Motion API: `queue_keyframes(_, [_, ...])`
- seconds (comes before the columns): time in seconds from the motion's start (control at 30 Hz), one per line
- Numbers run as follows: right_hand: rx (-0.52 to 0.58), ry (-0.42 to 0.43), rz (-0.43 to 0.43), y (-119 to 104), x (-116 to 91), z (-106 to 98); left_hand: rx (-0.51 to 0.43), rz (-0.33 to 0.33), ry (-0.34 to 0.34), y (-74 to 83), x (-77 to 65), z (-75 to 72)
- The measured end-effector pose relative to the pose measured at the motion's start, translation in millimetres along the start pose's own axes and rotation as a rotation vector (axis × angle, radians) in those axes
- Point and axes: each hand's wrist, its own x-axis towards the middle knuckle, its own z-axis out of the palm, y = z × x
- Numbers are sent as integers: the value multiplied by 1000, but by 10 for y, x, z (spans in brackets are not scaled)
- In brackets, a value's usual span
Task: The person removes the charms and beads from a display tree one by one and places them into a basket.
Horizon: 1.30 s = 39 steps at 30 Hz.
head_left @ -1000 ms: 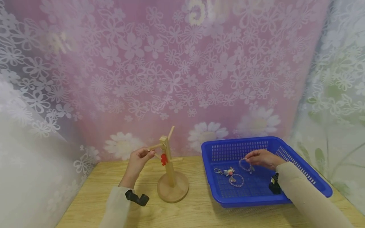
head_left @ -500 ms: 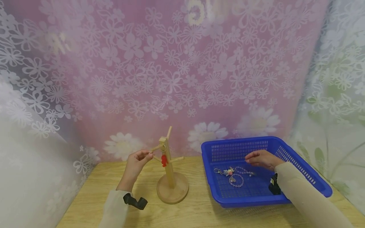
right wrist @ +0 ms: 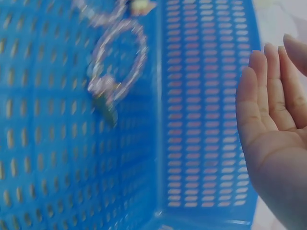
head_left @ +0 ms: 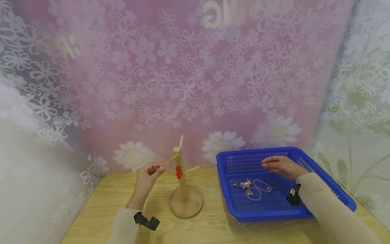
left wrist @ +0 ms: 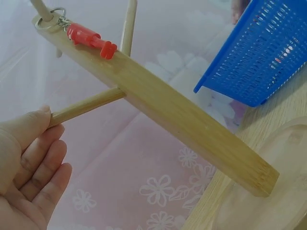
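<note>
My left hand (head_left: 147, 178) pinches the tip of a side peg (left wrist: 88, 105) between thumb and forefinger. That peg belongs to a wooden hanging stand (left wrist: 163, 105) with a round base. From a higher peg, a red keychain (left wrist: 86, 37) hangs by its metal ring. My right hand (head_left: 281, 166) is held over the blue basket, fingers straight and nothing in them. Below it on the basket floor lie two pale pink beaded bracelets; one bracelet (right wrist: 138, 67) has a greenish tag-like piece. Beside them is a keychain with a small pale figure (head_left: 245, 184).
The blue plastic basket (head_left: 268, 215) with slotted walls stands right of the wooden stand on a wood-grain table (head_left: 207, 230). A pink floral curtain (head_left: 195, 84) hangs close behind both. The basket's rim is raised all round.
My right hand has let go of a beaded bracelet, which dropped flat beside the other one. The stand has turned a little, its red keychain shifting right, while my left hand stays at the peg.
</note>
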Motion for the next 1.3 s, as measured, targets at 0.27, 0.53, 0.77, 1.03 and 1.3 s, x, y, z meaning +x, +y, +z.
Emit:
queue_keyframes(0.27, [62, 9, -28, -262, 29, 166, 56, 10, 42, 33, -59, 40])
queue_keyframes(0.53, [64, -2, -70, -557, 35, 413, 50, 5, 87, 52, -104, 103])
queue_keyframes(0.77, [89, -37, -151, -761, 38, 628, 49, 12, 110, 46, -128, 142])
queue_keyframes(1.03, [83, -36, -187, -949, 15, 918, 60, 31, 127, 54, -147, 167])
queue_keyframes(1.3, [76, -45, -237, -1132, -42, 1289, 57, 36, 129, 73, -157, 173])
